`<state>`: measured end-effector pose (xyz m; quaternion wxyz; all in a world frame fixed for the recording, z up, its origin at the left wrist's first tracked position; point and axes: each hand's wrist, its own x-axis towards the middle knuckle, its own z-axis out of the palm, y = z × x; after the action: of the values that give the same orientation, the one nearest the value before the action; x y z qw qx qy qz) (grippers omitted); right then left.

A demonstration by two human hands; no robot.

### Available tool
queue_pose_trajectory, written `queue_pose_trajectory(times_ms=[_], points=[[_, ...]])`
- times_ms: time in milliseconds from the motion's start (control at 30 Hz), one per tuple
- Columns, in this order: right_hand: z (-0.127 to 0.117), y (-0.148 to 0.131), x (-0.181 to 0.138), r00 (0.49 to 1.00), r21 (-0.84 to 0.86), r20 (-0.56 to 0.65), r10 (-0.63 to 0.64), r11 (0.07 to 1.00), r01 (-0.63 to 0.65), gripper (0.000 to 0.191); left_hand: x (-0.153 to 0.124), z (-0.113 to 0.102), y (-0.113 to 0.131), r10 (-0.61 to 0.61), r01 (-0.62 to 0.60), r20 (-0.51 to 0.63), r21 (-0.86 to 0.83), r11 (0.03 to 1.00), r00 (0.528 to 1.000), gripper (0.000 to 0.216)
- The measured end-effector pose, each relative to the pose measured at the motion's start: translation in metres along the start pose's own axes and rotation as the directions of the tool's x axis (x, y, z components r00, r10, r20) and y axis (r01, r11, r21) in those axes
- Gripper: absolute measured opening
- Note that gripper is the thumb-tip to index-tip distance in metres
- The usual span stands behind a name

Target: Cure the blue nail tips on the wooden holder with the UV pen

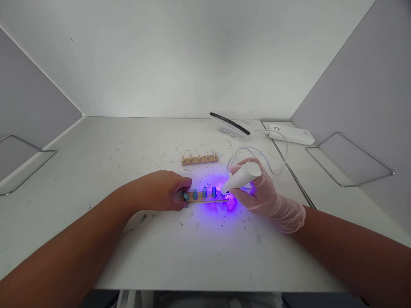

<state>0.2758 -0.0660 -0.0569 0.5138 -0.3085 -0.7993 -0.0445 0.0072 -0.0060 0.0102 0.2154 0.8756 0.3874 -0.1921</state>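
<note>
A wooden strip (pixel 205 196) with several teal and blue nail tips lies on the white table. My left hand (pixel 163 190), bare, is closed on the strip's left end and pins it down. My right hand (pixel 261 192), in a thin pink glove, grips a white pen-shaped UV lamp (pixel 241 176). The lamp's tip points down at the right end of the strip and casts violet light over the nail tips there. A white cable (pixel 257 152) runs from the lamp toward the back right.
A second wooden strip (pixel 200 159) with bare pegs lies just behind. A black nail file (pixel 229 123) on a white holder and a white power bank (pixel 292 134) sit at the back right. Wire frames (pixel 349 160) flank both sides. White partition walls enclose the table. Dark specks dot the surface.
</note>
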Motion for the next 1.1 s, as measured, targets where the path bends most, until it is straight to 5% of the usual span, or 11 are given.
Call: queue_pose_trajectory(times_ms=[400,1100], points=[[-0.0003,0.001,-0.0009,1.0,-0.021,-0.008,-0.01,1.0,0.01,0.029,0.0013,0.0011,-0.0013,0.006,-0.006,-0.011,0.004,1.0,1.0,0.018],[-0.0012,0.0018,-0.0019,1.0,-0.001,0.003,-0.006,1.0,0.006,0.038,-0.0023,-0.0023,0.0012,-0.003,0.003,0.003,-0.013,1.0,1.0,0.019]])
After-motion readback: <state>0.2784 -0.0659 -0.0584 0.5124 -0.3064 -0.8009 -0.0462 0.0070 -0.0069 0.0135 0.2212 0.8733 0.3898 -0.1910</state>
